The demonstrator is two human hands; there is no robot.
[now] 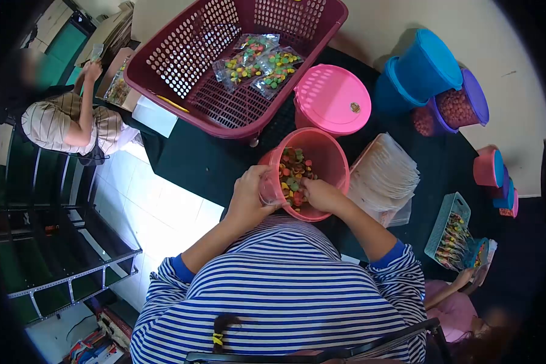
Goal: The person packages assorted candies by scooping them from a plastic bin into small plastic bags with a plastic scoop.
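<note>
A pink-orange plastic tub [335, 159] tilts against my front, partly filled with small round snack pieces [294, 173] in green, yellow, red and brown. At its left rim my left hand [252, 194] is closed on what looks like a clear plastic bag [269, 189], held by the tub's mouth. Inside the tub, my right hand [323, 196] has its fingers curled into the pieces; the fingertips are partly hidden. Right of the tub lies a stack of clear plastic bags [385, 173].
A maroon basket [224, 130] holds several filled bags [276, 73]. Behind the tub stands a pink lidded bucket [330, 97]; blue tubs [434, 67] and purple-lidded tubs [464, 106] are farther right. A teal basket [434, 242] holds packets. Two people work nearby, left [60, 124] and lower right [446, 312].
</note>
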